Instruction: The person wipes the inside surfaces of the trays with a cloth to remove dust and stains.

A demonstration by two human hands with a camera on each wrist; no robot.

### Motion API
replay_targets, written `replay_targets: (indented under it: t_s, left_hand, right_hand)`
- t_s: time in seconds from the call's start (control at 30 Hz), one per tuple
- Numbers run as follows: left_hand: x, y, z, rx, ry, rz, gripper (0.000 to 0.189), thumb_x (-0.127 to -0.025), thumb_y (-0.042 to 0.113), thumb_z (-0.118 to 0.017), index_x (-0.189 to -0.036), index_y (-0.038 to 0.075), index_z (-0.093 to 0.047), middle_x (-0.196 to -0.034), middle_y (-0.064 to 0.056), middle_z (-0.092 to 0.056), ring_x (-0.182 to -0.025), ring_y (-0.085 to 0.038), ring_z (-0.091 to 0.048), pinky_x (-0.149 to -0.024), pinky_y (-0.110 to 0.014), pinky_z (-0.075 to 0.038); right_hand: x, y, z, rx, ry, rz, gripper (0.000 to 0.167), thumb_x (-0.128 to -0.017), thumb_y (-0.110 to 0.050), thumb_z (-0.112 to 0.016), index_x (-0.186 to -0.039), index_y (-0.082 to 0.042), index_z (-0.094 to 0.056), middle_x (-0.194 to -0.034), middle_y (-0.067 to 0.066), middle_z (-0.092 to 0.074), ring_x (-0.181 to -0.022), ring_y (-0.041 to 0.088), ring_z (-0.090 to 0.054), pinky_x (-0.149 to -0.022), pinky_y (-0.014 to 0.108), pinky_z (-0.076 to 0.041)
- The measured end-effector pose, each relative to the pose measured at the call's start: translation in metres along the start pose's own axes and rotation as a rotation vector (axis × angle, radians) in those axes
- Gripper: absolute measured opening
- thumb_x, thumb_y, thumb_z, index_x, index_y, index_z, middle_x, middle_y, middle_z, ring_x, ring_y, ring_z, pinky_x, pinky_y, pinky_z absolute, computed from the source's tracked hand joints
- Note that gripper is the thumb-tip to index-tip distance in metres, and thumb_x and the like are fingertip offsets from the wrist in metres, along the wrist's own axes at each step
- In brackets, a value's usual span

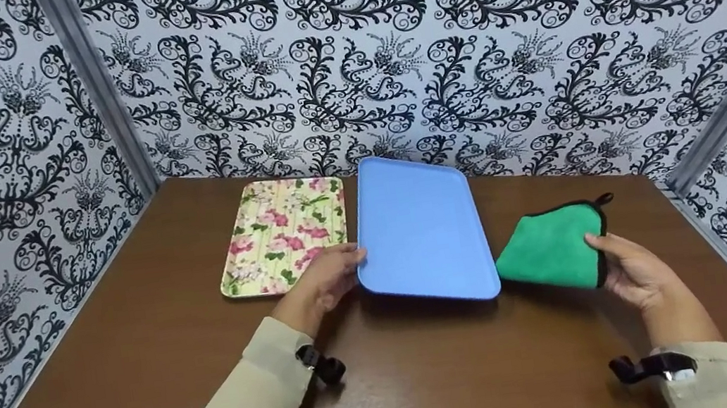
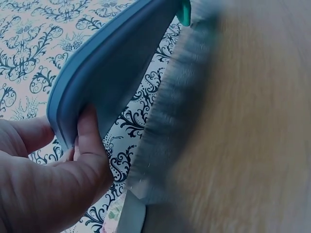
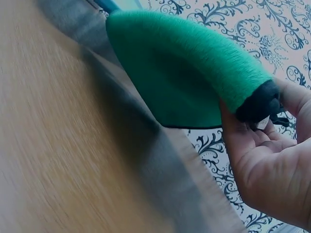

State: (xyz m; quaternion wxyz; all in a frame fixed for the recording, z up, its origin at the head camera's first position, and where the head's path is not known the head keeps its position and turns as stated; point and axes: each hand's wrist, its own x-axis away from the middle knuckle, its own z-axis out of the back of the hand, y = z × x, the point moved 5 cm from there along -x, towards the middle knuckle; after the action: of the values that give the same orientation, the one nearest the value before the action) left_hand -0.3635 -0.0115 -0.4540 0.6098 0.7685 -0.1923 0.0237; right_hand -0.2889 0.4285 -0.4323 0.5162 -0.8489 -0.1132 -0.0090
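Observation:
A plain blue tray (image 1: 422,228) is tilted up off the table in the head view. My left hand (image 1: 326,279) pinches its left edge near the lower corner, and the left wrist view shows thumb and fingers on either side of the rim (image 2: 68,92). To the right, my right hand (image 1: 640,272) grips a folded green cloth (image 1: 555,248) with black edging and a small loop. The cloth hangs above the table, its left tip close to the tray's lower right corner; whether they touch I cannot tell. In the right wrist view the fingers hold the cloth's black-edged end (image 3: 260,102).
A floral tray (image 1: 286,233) lies flat on the brown table (image 1: 445,377), left of the blue one and partly behind my left hand. Patterned walls (image 1: 378,52) rise at the back and both sides.

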Motion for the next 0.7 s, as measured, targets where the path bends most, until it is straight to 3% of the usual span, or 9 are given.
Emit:
replay_targets:
  t_s: [0.2, 0.5, 0.7]
  left_hand:
    - [0.005, -0.001, 0.0, 0.043, 0.006, -0.007, 0.044, -0.104, 0.006, -0.057, -0.145, -0.008, -0.05, -0.107, -0.006, -0.06, -0.104, -0.018, -0.058, -0.113, -0.044, -0.046]
    - [0.01, -0.004, -0.003, 0.085, 0.004, -0.037, 0.034, -0.102, 0.004, -0.059, -0.133, -0.009, -0.058, -0.097, -0.003, -0.066, -0.092, -0.016, -0.063, -0.088, -0.033, -0.056]
    - [0.012, -0.004, -0.005, 0.073, 0.008, -0.044, 0.029, -0.102, 0.004, -0.06, -0.128, -0.008, -0.059, -0.093, -0.003, -0.066, -0.089, -0.015, -0.063, -0.085, -0.031, -0.056]
  right_hand:
    - [0.0, -0.001, -0.008, -0.017, 0.031, 0.061, 0.033, -0.112, -0.008, -0.038, -0.11, -0.013, -0.071, -0.102, 0.005, -0.078, -0.094, 0.018, -0.076, -0.082, 0.036, -0.064]
    - [-0.004, -0.001, -0.022, -0.05, 0.074, 0.126, 0.027, -0.111, -0.013, -0.044, -0.119, -0.021, -0.068, -0.111, 0.002, -0.076, -0.103, 0.016, -0.074, -0.086, 0.035, -0.063]
    - [-0.006, 0.003, -0.032, -0.053, 0.108, 0.18, 0.025, -0.11, -0.01, -0.046, -0.12, -0.022, -0.066, -0.111, 0.001, -0.075, -0.103, 0.015, -0.074, -0.085, 0.034, -0.063]
